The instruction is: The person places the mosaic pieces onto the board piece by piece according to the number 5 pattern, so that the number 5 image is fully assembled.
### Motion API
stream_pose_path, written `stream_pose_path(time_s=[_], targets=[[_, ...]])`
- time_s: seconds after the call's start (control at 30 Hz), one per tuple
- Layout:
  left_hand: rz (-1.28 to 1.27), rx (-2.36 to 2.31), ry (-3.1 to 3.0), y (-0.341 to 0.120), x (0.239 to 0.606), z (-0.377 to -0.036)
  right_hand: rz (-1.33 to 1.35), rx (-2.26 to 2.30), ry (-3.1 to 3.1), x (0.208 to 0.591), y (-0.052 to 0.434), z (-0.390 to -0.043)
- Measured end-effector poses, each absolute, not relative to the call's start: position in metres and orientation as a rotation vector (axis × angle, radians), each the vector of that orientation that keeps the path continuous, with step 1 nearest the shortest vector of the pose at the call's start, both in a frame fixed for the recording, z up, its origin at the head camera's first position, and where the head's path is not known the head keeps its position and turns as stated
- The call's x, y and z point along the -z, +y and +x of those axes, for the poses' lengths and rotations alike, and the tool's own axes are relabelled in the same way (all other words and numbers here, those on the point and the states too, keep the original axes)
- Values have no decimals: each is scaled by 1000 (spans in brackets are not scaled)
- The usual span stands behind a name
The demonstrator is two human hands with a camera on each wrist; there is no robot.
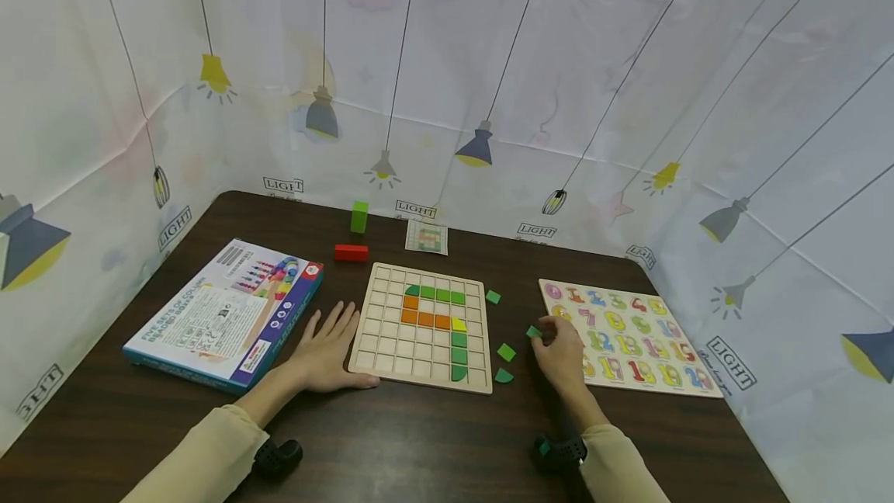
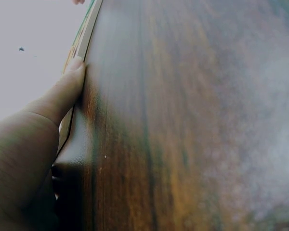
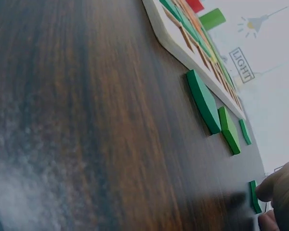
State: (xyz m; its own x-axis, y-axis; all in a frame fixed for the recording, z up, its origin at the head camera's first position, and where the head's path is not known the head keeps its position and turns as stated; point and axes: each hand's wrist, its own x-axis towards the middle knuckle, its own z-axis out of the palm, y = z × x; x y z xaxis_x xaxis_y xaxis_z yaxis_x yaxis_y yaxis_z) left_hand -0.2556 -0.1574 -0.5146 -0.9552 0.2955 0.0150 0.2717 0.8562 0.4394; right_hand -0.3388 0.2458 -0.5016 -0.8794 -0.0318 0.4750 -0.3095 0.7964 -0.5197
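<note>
A wooden grid board lies mid-table with green, orange and yellow tiles set in its cells. My left hand lies flat on the table, fingers spread, its thumb against the board's left edge. My right hand is to the right of the board and pinches a small green tile at the table surface. Three more loose green tiles lie between the board and that hand.
A number puzzle board sits at the right, under my right hand's far side. A boxed bead game lies at the left. A red block, an upright green block and a pattern card sit behind the grid board.
</note>
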Motion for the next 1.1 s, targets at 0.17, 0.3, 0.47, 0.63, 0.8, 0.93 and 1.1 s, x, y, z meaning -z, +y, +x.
stream_pose_path(time_s=[0.17,0.3,0.47,0.63,0.8,0.93,1.1], targets=[[454,-702,2978,-158,515,-256,243,-786,-2597,503,246,-339],[453,-697,2982,-158,515,-255,234,-785,-2621,504,244,-341],[470,-702,2974,-158,513,-254,248,-798,-2628,505,242,-340],[482,-689,2976,-157,509,-253,281,-798,-2579,505,240,-338],[472,-676,2985,-158,512,-254,367,-841,-2550,501,229,-333],[452,-677,2991,-159,517,-255,465,-880,-2566,497,218,-328],[448,-680,2991,-156,519,-259,596,-905,-2533,491,208,-321]])
